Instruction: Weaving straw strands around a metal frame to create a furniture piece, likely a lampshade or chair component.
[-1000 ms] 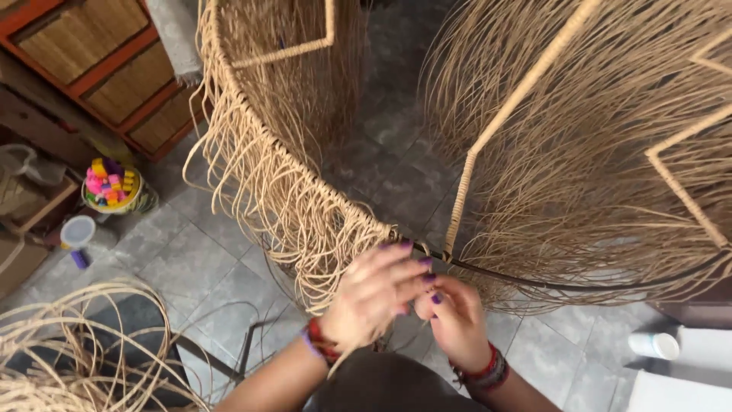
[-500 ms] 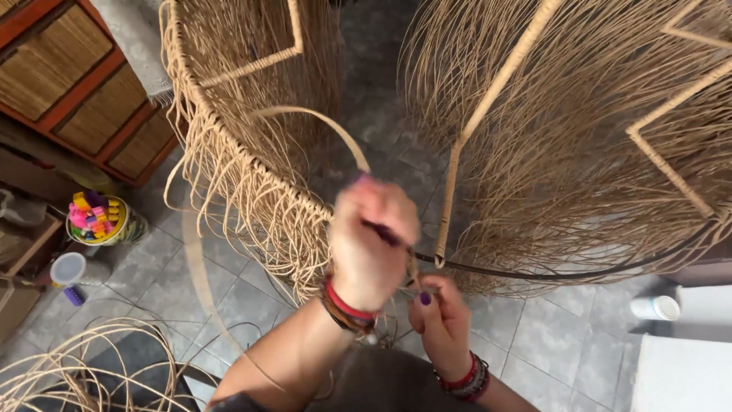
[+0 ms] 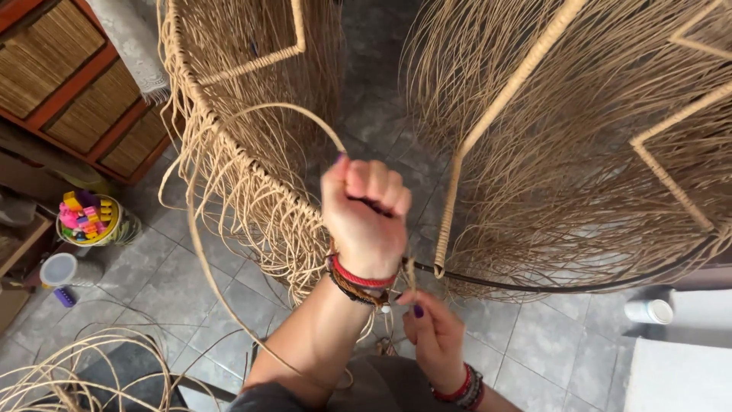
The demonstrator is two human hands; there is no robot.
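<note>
Head view: rattan strand (image 3: pixel 229 114) inside left fingers (image 3: pixel 374 187).

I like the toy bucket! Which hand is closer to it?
Left. The left hand is raised nearer the toy bucket; the right hand is farther, low by the dark hoop.

Two hands (image 3: pixel 366 210) (image 3: pixel 435 336), one wicker frame (image 3: pixel 579 152), one tub of blocks (image 3: pixel 88 221), one white cup (image 3: pixel 648 311).

The left hand (image 3: pixel 366 210) is raised in a closed grip around a long rattan strand (image 3: pixel 229 290) that loops over the woven wicker frame (image 3: pixel 252 175). Below it, the right hand (image 3: pixel 435 336) pinches the dark wire rim (image 3: pixel 549 288). A tub of coloured blocks (image 3: pixel 88 220) stands on the tiled floor (image 3: pixel 549 351).
</note>
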